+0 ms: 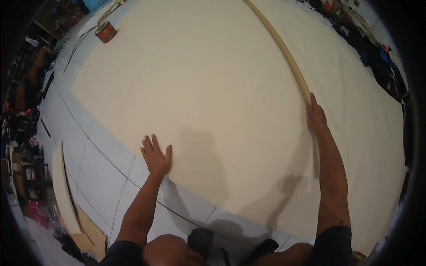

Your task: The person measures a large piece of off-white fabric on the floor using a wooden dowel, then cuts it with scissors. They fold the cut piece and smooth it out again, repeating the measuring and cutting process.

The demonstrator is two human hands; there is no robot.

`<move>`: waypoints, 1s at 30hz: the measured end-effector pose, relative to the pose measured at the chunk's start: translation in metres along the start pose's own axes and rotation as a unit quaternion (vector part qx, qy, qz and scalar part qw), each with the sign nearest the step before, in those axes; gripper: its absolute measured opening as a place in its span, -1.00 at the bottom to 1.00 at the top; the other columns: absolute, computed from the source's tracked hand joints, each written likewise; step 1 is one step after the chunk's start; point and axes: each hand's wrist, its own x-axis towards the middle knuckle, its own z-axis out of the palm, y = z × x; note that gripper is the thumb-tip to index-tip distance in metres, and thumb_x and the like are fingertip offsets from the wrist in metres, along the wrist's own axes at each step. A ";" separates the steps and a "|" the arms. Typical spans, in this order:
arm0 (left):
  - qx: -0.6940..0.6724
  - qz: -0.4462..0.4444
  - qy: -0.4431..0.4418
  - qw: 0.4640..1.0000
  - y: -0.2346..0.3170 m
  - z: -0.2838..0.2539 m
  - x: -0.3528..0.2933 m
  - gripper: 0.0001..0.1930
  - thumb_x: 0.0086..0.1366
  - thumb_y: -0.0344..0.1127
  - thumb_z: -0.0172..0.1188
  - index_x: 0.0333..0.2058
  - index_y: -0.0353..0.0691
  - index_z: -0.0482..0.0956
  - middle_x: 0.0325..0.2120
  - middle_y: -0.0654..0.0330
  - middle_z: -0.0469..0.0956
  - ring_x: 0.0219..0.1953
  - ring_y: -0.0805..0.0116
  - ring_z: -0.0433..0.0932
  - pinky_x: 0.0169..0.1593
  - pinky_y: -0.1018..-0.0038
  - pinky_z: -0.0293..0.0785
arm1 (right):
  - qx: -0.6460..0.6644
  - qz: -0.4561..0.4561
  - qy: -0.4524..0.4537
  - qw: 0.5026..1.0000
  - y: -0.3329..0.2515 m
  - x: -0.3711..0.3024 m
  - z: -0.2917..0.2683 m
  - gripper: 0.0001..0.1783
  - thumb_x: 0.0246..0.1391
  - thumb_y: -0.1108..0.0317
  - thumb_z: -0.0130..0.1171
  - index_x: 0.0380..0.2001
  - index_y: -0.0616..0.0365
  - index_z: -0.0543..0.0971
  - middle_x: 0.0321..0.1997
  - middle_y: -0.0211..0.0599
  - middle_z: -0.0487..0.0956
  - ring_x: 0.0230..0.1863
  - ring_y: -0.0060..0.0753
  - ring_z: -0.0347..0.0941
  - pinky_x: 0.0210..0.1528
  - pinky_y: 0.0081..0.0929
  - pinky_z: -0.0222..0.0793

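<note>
A large cream sheet (199,80) lies spread over the floor in front of me. My left hand (156,156) rests palm down at its near left edge, fingers stretched and apart, holding nothing. Further right, my right hand (317,116) is closed round the near end of a long tan pole (284,48). This pole runs away from me across the sheet to the top of the view and looks bowed. Part of my right hand's grip is hidden behind its back. To the right of the pole the cream material looks slightly rippled.
A round red tin (105,32) sits by the sheet's far left edge. Pale floor tiles (102,177) show at the left. A curved cream strip (65,190) and brown board pieces (91,228) lie there. Dark piled clutter (377,66) lines the right, with more along the left.
</note>
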 end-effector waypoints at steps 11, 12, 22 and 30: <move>-0.020 -0.050 0.045 0.998 0.113 0.034 0.132 -0.15 0.33 0.22 -0.05 0.37 -0.32 0.07 0.39 -0.29 -0.11 0.44 -0.23 -0.19 0.44 -0.02 -0.33 | -0.082 -0.169 -0.018 0.982 -0.108 -0.036 0.014 -0.42 0.37 0.08 -0.11 0.41 -0.39 0.13 -0.23 -0.15 0.45 -0.26 -0.13 0.48 -0.18 -0.15 0.49; -0.022 -0.049 0.046 0.997 0.121 0.033 0.129 -0.14 0.33 0.23 -0.05 0.37 -0.32 0.06 0.38 -0.30 -0.11 0.44 -0.23 -0.18 0.44 -0.03 -0.33 | -0.093 -0.188 -0.009 0.978 -0.108 -0.032 0.021 -0.42 0.35 0.09 -0.09 0.40 -0.44 0.13 -0.21 -0.17 0.45 -0.25 -0.13 0.48 -0.18 -0.15 0.50; -0.041 -0.063 0.018 0.997 0.126 0.021 0.131 -0.12 0.26 0.18 0.06 0.35 -0.35 0.07 0.37 -0.33 -0.08 0.44 -0.25 -0.15 0.43 -0.07 -0.33 | -0.010 -0.147 -0.009 0.989 -0.169 0.116 0.035 -0.42 0.37 0.11 -0.15 0.42 -0.28 0.11 -0.29 -0.01 0.55 -0.24 0.02 0.53 -0.16 -0.05 0.48; -0.065 -0.082 -0.041 0.994 0.136 0.009 0.142 -0.12 0.23 0.15 0.11 0.35 -0.34 0.09 0.37 -0.34 -0.09 0.44 -0.24 -0.16 0.42 -0.09 -0.33 | 0.043 -0.119 -0.049 0.991 -0.295 0.233 0.033 -0.36 0.38 0.03 -0.20 0.45 -0.15 0.01 -0.25 0.09 0.58 -0.21 0.07 0.55 -0.12 -0.04 0.46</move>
